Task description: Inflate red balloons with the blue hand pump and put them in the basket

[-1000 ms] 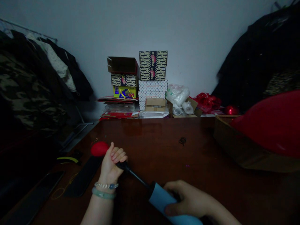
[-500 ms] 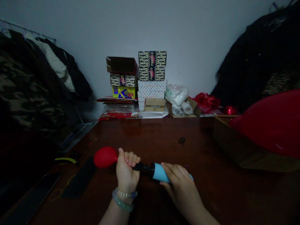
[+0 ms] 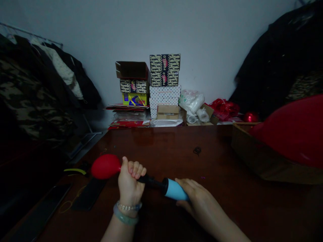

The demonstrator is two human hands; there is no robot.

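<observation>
Two bare hands are holding one blue pump (image 3: 175, 189) between them, and we are holding it over the near part of the brown table (image 3: 156, 144). Our left hand (image 3: 131, 183) is clenching around the pump's black end, thumb pointing up, and the neck of the small red balloon (image 3: 104, 166) is running into the same fist. We are not seeing how neck and pump are meeting, since our fingers are covering that spot. The balloon is bulging out, rounded, just to the left of the fist. Our right hand (image 3: 198, 198) is grasping the blue barrel, with its thumb lying below, and a black rod is showing between our hands. We are wearing a beaded bracelet (image 3: 128, 207) and a pale green bangle (image 3: 124, 217) on our left wrist. Near the small balloon, a dark flat object (image 3: 88, 198) is lying on the table, with a thin yellow loop (image 3: 66, 202) just beside it. Farther right, a large red balloon (image 3: 295, 131) is resting in an open box (image 3: 252, 158).
</observation>
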